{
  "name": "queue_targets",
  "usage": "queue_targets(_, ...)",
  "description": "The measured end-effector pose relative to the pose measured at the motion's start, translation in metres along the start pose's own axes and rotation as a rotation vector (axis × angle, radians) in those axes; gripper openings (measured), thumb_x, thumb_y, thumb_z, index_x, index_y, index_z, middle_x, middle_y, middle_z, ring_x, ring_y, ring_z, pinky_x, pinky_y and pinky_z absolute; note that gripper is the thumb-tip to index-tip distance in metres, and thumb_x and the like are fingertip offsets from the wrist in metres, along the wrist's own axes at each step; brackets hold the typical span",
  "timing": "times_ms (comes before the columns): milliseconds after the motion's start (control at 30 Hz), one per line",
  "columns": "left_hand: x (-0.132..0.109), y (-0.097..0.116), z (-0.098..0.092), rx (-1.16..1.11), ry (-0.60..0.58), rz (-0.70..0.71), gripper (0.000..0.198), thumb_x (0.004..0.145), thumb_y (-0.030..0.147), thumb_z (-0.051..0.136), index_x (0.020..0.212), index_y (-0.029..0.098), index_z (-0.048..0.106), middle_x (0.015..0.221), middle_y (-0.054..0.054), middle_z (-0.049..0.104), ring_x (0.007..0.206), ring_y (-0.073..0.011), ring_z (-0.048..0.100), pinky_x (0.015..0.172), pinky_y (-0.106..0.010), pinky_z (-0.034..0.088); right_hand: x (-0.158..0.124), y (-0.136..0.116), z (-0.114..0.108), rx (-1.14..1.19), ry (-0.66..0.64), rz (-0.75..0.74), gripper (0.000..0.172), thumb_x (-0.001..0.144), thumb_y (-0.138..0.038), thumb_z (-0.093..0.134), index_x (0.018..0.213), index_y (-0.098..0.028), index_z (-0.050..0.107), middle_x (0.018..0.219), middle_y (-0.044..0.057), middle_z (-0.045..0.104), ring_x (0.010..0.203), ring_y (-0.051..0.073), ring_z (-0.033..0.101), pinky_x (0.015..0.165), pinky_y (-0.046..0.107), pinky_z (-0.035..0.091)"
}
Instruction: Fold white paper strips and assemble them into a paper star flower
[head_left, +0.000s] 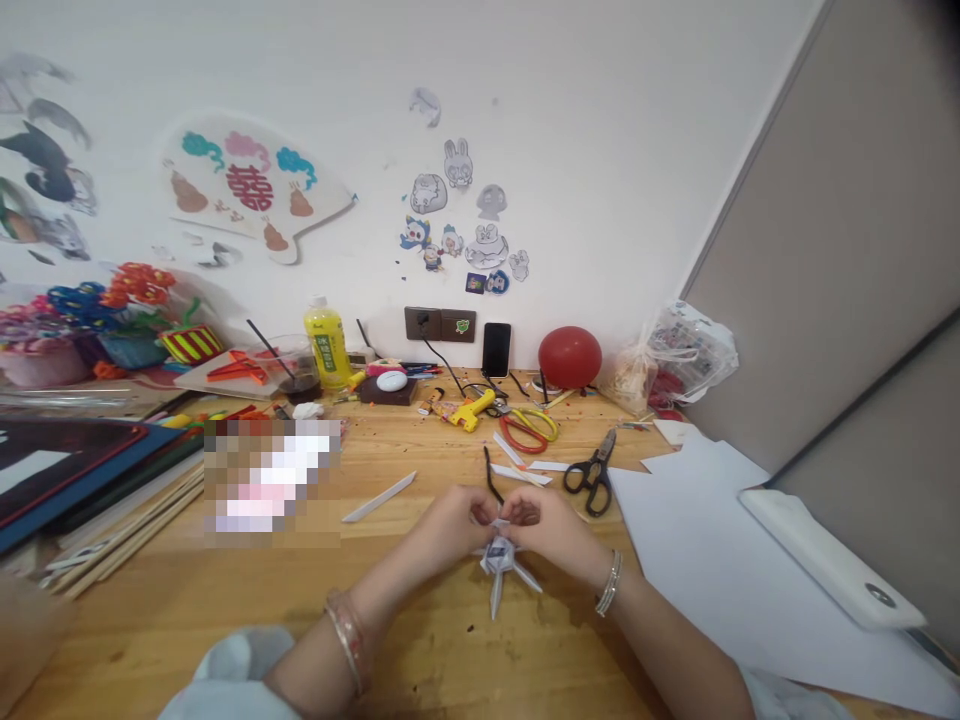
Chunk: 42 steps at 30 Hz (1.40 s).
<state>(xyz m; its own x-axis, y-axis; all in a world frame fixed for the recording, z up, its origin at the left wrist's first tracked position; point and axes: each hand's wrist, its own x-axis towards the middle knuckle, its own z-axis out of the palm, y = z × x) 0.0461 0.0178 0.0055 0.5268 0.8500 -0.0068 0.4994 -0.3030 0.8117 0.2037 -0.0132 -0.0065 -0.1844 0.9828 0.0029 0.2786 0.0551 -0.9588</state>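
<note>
Both hands meet over the wooden table, at a small folded white paper figure [498,556]. My left hand [459,522] pinches its top from the left, fingers closed. From the right, my right hand [541,520] pinches the same top with closed fingertips, close beside the left ones. Two pointed paper strips stick out of the figure toward me. A black stick [490,472] rises just behind the fingertips; its lower end is hidden. The exact spot under the fingertips cannot be made out.
Black-handled scissors [592,478] lie right of the hands, near red-handled scissors [523,435] and a yellow glue gun [470,411]. White paper sheets [705,560] cover the right side. A paper strip [379,497] lies left. A yellow bottle [328,345] and red balloon [570,357] stand behind.
</note>
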Motion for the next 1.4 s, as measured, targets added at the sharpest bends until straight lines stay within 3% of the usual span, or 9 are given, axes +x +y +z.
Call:
queue_targets(133, 0.002, -0.005, 0.004, -0.111, -0.041, -0.016, 0.012, 0.058, 0.023, 0.057, 0.063, 0.012, 0.061, 0.061, -0.001, 0.062, 0.056, -0.0125, 0.053, 0.051, -0.02, 0.037, 0.0, -0.001, -0.004, 0.048, -0.045, 0.057, 0.015, 0.06, -0.017, 0.064, 0.072, -0.015, 0.055, 0.062, -0.003, 0.056, 0.057, 0.011, 0.054, 0.055, 0.023, 0.043)
queue_targets(367, -0.002, 0.003, -0.007, -0.043, -0.064, 0.019, 0.012, 0.056, 0.023, 0.063, 0.062, 0.014, 0.06, 0.059, 0.001, 0.06, 0.056, -0.0118, 0.051, 0.051, -0.02, 0.038, -0.004, -0.004, -0.004, -0.085, -0.079, -0.036, 0.007, 0.063, -0.014, 0.061, 0.07, -0.014, 0.06, 0.061, -0.002, 0.057, 0.057, 0.01, 0.052, 0.053, 0.021, 0.041)
queue_targets(567, -0.006, 0.001, -0.019, -0.709, -0.062, -0.09, 0.035, 0.07, 0.044, 0.059, 0.089, 0.014, 0.058, 0.079, -0.005, 0.065, 0.073, -0.0167, 0.06, 0.068, -0.027, 0.046, -0.003, -0.011, -0.009, 0.072, 0.047, -0.044, 0.016, 0.067, -0.028, 0.062, 0.074, -0.015, 0.066, 0.074, 0.004, 0.067, 0.071, 0.017, 0.061, 0.067, 0.028, 0.046)
queue_targets(700, -0.006, -0.004, -0.003, -0.97, -0.371, -0.203, 0.061, 0.076, 0.065, 0.034, 0.089, 0.011, 0.059, 0.076, -0.01, 0.065, 0.067, -0.0186, 0.061, 0.065, -0.03, 0.047, -0.002, -0.01, -0.01, 0.112, 0.215, -0.078, 0.015, 0.065, -0.027, 0.063, 0.073, -0.015, 0.065, 0.073, 0.004, 0.066, 0.069, 0.017, 0.06, 0.066, 0.029, 0.046)
queue_targets(733, -0.006, -0.003, 0.002, -1.012, -0.376, -0.169, 0.066, 0.076, 0.068, 0.029, 0.092, 0.012, 0.059, 0.076, -0.01, 0.064, 0.065, -0.0182, 0.061, 0.063, -0.03, 0.047, -0.001, -0.009, -0.01, 0.106, 0.225, -0.082, 0.012, 0.065, -0.025, 0.063, 0.072, -0.015, 0.064, 0.072, 0.004, 0.065, 0.068, 0.017, 0.06, 0.066, 0.029, 0.046)
queue_targets(833, -0.007, 0.003, 0.012, -0.997, -0.214, -0.008, 0.07, 0.074, 0.071, 0.029, 0.102, 0.014, 0.057, 0.088, -0.01, 0.064, 0.073, -0.0187, 0.059, 0.059, -0.027, 0.046, -0.001, -0.008, -0.008, 0.108, 0.191, -0.08, 0.006, 0.064, -0.02, 0.062, 0.068, -0.015, 0.062, 0.069, 0.002, 0.064, 0.066, 0.016, 0.059, 0.064, 0.028, 0.046)
queue_targets(1033, -0.016, 0.018, 0.008, -0.585, 0.073, 0.024, 0.049, 0.078, 0.059, 0.041, 0.101, 0.019, 0.059, 0.103, -0.006, 0.061, 0.096, -0.019, 0.053, 0.088, -0.028, 0.038, 0.0, -0.009, -0.003, 0.081, 0.104, -0.129, 0.003, 0.064, -0.019, 0.061, 0.064, -0.017, 0.06, 0.07, 0.001, 0.063, 0.068, 0.016, 0.059, 0.067, 0.028, 0.046)
queue_targets(1200, -0.015, 0.021, 0.014, -0.503, 0.135, -0.007, 0.052, 0.08, 0.06, 0.03, 0.092, 0.017, 0.056, 0.077, -0.003, 0.059, 0.071, -0.0171, 0.053, 0.066, -0.027, 0.044, -0.003, -0.008, -0.001, -0.158, 0.128, -0.24, 0.005, 0.07, -0.015, 0.057, 0.065, -0.018, 0.058, 0.069, 0.001, 0.061, 0.068, 0.015, 0.057, 0.067, 0.027, 0.044)
queue_targets(1400, -0.011, 0.015, 0.016, -0.551, 0.193, 0.048, 0.051, 0.076, 0.065, 0.033, 0.079, 0.018, 0.052, 0.071, -0.003, 0.054, 0.068, -0.0162, 0.049, 0.064, -0.027, 0.042, -0.009, -0.01, -0.002, -0.369, 0.154, -0.519, 0.009, 0.079, -0.019, 0.054, 0.071, -0.019, 0.058, 0.075, 0.003, 0.06, 0.076, 0.017, 0.053, 0.07, 0.028, 0.041)
